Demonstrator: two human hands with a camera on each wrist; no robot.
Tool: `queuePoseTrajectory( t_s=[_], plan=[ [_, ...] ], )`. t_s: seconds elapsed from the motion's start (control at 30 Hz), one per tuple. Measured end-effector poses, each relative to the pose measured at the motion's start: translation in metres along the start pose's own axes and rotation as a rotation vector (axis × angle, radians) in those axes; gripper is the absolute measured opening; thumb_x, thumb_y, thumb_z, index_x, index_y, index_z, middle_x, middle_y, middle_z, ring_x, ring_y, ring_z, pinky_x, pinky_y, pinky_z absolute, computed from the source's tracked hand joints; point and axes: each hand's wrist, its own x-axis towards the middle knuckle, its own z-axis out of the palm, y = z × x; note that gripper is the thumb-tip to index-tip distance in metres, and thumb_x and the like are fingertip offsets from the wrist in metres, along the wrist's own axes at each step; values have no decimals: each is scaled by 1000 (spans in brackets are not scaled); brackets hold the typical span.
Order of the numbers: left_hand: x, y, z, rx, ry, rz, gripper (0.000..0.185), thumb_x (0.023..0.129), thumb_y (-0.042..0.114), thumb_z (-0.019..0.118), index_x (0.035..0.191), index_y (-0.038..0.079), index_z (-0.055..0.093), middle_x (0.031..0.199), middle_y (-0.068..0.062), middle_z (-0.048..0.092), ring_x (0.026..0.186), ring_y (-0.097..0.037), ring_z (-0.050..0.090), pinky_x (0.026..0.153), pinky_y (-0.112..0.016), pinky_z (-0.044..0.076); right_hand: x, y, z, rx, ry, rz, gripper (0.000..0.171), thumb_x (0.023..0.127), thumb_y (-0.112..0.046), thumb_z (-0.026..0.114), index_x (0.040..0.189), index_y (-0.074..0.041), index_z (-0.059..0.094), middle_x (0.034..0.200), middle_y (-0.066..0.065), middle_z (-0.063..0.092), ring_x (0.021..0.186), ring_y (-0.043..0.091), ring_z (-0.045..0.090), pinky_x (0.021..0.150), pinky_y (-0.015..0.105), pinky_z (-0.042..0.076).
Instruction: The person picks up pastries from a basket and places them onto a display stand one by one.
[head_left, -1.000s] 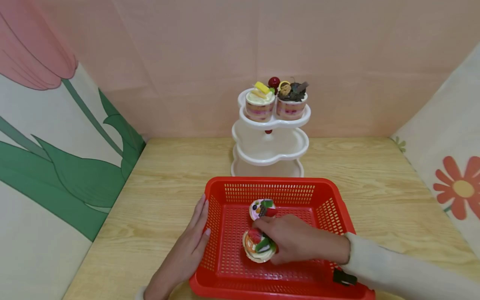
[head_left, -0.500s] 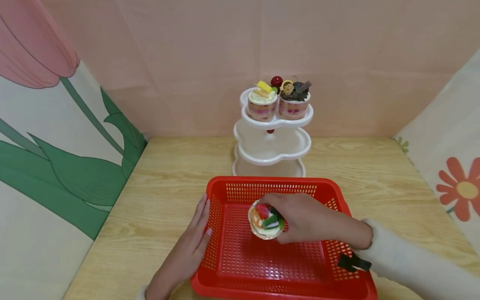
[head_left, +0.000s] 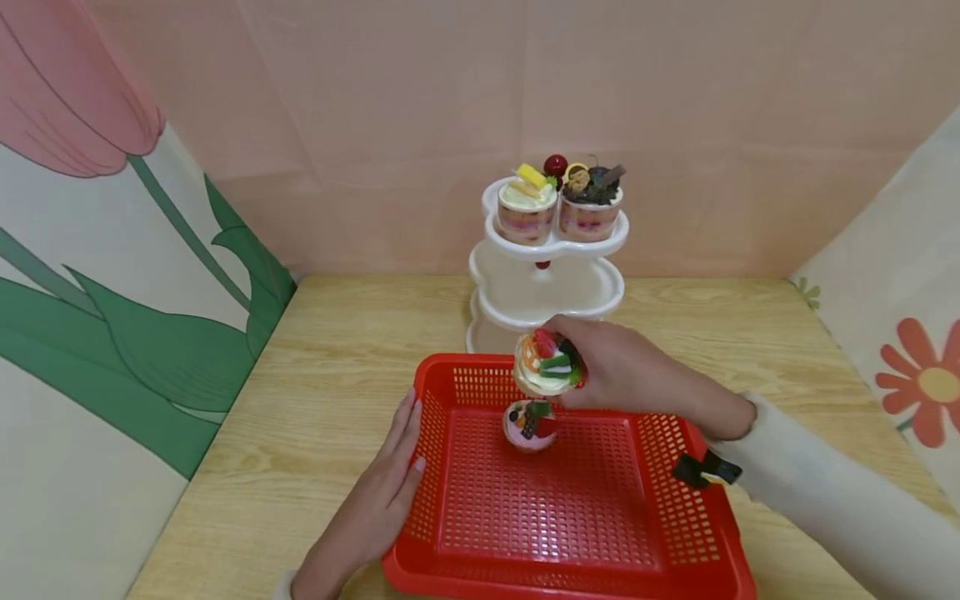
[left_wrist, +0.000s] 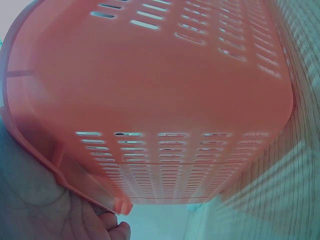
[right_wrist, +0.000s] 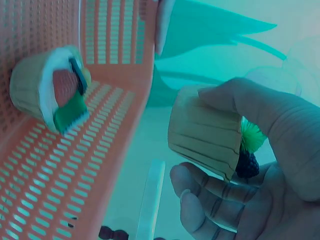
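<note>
At the left side of the red basket (head_left: 562,500), the left hand (head_left: 375,500) lies flat on the table (head_left: 315,392), fingers (head_left: 401,433) straight and pressed along the basket's outer wall. Left wrist view: only the basket's slotted wall (left_wrist: 160,100) from outside and a bit of palm (left_wrist: 45,210) under the rim; no cakes visible there.

Centre, inside the basket toward its far wall: one pink-topped cupcake (head_left: 529,423) sits on the mesh floor.

Just above it and apart from it, over the basket's far rim: the fruit-topped cupcake (head_left: 546,364), held in the air by the right hand (head_left: 622,371). Fingers curl around its right side, thumb across the top edge; the cake is tilted, topping facing left. Right wrist view shows what the head view hides: the pleated paper cup (right_wrist: 205,132) pinched between thumb above and fingers (right_wrist: 210,192) below, with the other cupcake (right_wrist: 47,87) in the basket behind.

Far centre, beyond the basket: a white three-tier stand (head_left: 547,287). Two dessert cups (head_left: 527,212) on its top tier.

Count: two cupcakes, two dessert cups, one basket, one stand.
</note>
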Motion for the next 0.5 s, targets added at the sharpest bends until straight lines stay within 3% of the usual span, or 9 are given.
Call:
queuePoseTrajectory(
  t_s=[0.2,0.5],
  plan=[
    [0,1,0,-7,-3,-9,69,109,15,44,164,27,5,169,18,-7,153,-8,6,115,-48,30,16,14,-4,52,67,56,64,75,-24,89,126,-3,55,105,6,67,89,20,63,78,39,56],
    [-1,1,0,-10,7,15,69,108,13,44,165,25,5,170,16,-7,153,-7,6,115,-47,29,35,34,-6,90,172,152,58,79,-25,86,123,0,56,97,11,67,84,25,62,75,42,54]
  ],
)
